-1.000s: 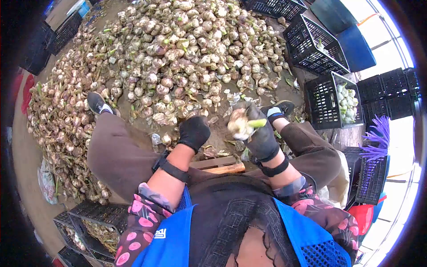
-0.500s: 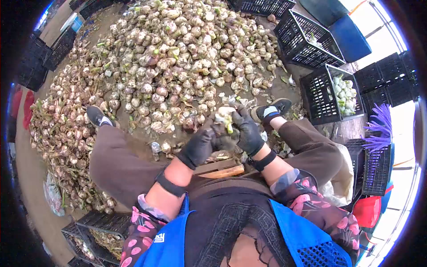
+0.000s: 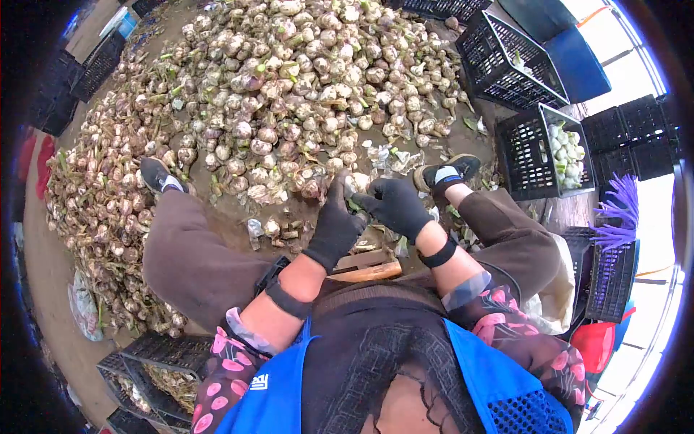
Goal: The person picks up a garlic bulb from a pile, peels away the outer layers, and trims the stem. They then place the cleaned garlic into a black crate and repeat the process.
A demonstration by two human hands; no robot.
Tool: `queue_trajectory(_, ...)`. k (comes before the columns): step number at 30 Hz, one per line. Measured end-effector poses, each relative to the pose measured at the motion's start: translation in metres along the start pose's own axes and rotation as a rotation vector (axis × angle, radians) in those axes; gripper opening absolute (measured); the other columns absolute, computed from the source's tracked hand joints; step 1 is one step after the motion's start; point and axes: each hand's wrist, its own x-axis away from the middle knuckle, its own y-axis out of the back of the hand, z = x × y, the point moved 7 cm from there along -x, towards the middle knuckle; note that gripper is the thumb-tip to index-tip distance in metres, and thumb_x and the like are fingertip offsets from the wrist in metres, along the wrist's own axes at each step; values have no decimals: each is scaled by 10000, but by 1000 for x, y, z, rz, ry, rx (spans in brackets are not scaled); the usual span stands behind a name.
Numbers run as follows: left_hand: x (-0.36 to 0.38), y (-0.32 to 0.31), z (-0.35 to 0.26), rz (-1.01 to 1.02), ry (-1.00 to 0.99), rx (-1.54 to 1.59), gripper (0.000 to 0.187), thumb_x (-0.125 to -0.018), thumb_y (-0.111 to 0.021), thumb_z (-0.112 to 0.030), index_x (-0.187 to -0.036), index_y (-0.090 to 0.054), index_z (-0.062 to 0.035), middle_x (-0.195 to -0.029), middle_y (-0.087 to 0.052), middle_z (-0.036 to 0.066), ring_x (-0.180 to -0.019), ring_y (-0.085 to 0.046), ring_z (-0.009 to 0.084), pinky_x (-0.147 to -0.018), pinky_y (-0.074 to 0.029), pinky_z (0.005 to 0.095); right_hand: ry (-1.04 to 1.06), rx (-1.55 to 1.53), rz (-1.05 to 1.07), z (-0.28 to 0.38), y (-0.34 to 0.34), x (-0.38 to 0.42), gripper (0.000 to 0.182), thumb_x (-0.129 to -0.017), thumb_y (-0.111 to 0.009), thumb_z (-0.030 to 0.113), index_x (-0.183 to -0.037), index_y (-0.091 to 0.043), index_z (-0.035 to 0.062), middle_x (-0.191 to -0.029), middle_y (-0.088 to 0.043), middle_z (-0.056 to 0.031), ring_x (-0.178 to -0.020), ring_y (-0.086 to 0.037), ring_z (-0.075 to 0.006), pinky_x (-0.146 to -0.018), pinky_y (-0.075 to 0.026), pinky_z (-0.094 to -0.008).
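Observation:
A pale garlic bulb with a bit of green stem is between my two black-gloved hands, above the ground between my legs. My left hand is closed against its left side, one finger pointing up along it. From the right, my right hand has its fingers bent in and pressed at the bulb's stem side. The fingers partly cover the bulb. Just beyond the hands lie white peeled skins and the near edge of a large heap of unpeeled garlic.
A black crate with cleaned white bulbs stands at my right, another crate behind it. A light wooden piece lies at my lap. More crates with garlic stand at lower left. Purple strips hang at right.
My hands have turned on the bulb; more of it is now covered by the fingers. The right hand's back has rotated upward, and the view has shifted slightly.

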Motion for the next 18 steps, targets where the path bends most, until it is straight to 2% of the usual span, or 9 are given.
queue_trajectory(1,-1,2,2,-17,-37,-41,784,-702,-615,-10,-1401,-267,-83,-989,-568,153,-848,-580,238,-780,-488,309,103,1,-29,0,-2,-1,301,-817,-642,308,-727,-622,21,-643,-560,-180,-564,-525,-324,-564,-424,-390)
queue_trajectory(5,0,4,-10,-46,-197,-234,764,-706,-604,-14,-1393,-276,-74,-1009,-569,174,-843,-578,261,-780,-488,310,166,65,-63,12,4,7,272,-809,-626,252,-678,-591,16,-633,-552,-185,-585,-545,-351,-564,-425,-413)
queue_trajectory(7,-3,4,-9,-71,-286,-294,735,-702,-598,-6,-1371,-301,-69,-1034,-564,147,-849,-587,239,-766,-498,311,195,198,-107,13,2,10,319,-855,-516,324,-731,-609,45,-714,-598,-200,-677,-585,-408,-640,-464,-480)
queue_trajectory(8,-5,6,-5,-69,-286,-292,735,-702,-598,-6,-1371,-301,-69,-1034,-564,147,-849,-587,239,-766,-498,311,193,199,-106,9,1,10,319,-855,-516,324,-731,-609,45,-714,-598,-200,-677,-585,-408,-640,-464,-480)
queue_trajectory(10,-8,-6,18,208,225,428,701,-698,-573,27,-1346,-327,-68,-1093,-540,114,-858,-588,202,-745,-509,305,163,35,-129,-1,5,7,298,-844,-518,299,-712,-603,46,-713,-591,-191,-672,-582,-402,-627,-460,-480)
queue_trajectory(12,-5,-1,2,210,173,442,681,-696,-547,60,-1332,-340,-69,-1138,-510,90,-881,-575,168,-721,-514,290,171,12,-145,-1,7,8,291,-836,-525,290,-703,-601,42,-713,-592,-191,-673,-581,-399,-622,-462,-474)
queue_trajectory(15,-2,-6,3,263,290,625,664,-709,-530,66,-1333,-340,-64,-1154,-506,99,-926,-560,167,-753,-506,285,159,23,-146,0,13,7,284,-821,-541,283,-690,-599,38,-714,-594,-193,-675,-581,-395,-612,-464,-466)
queue_trajectory(17,-9,-2,8,215,124,370,667,-718,-545,56,-1340,-335,-64,-1166,-507,105,-962,-557,171,-792,-496,278,135,55,-129,-4,13,5,283,-813,-549,285,-686,-599,37,-713,-594,-195,-677,-582,-394,-608,-464,-463)
queue_trajectory(18,-8,-3,7,217,125,370,667,-718,-545,56,-1340,-335,-64,-1166,-507,105,-962,-557,171,-792,-496,278,154,23,-120,-6,11,5,284,-803,-561,298,-688,-601,42,-712,-595,-193,-675,-581,-395,-607,-465,-462)
